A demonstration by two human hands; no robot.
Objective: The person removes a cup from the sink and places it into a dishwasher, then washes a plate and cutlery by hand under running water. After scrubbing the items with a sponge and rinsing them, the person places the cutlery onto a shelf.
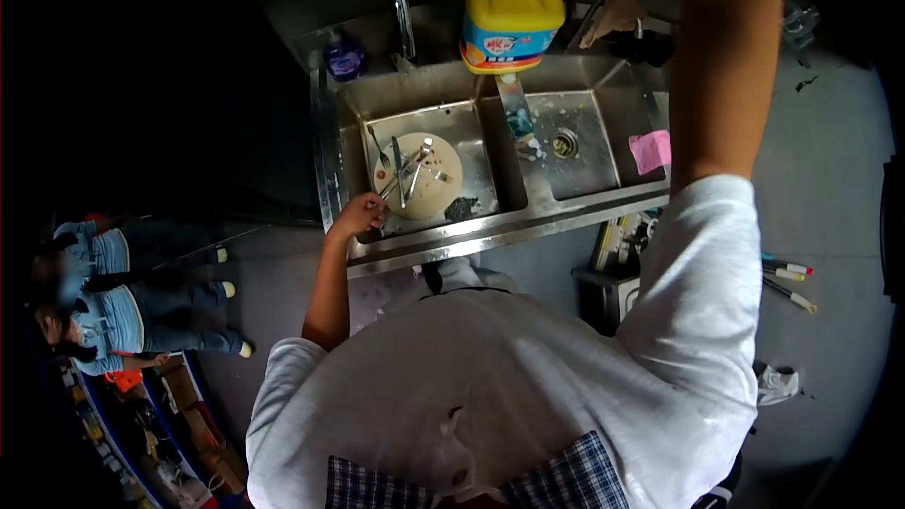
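My left hand (360,214) is at the front left edge of the left sink basin, its fingers closed around the end of a piece of metal cutlery (389,187). Which kind of cutlery it is cannot be made out. Beneath it a round pale plate (436,190) with food specks lies in the basin, with several more utensils across it. A dark fork (380,148) rests at the plate's left rim. A dark scouring pad (462,208) lies by the plate's lower right. My right arm (721,85) reaches up past the top edge, so the right hand is out of view.
A yellow detergent jug (514,19) with a red pump and a purple soap bottle (345,58) stand behind the basins. A pink cloth (650,152) lies at the right basin's side. Faucets (404,28) rise at the back. Two people (113,306) stand far left beside shelves.
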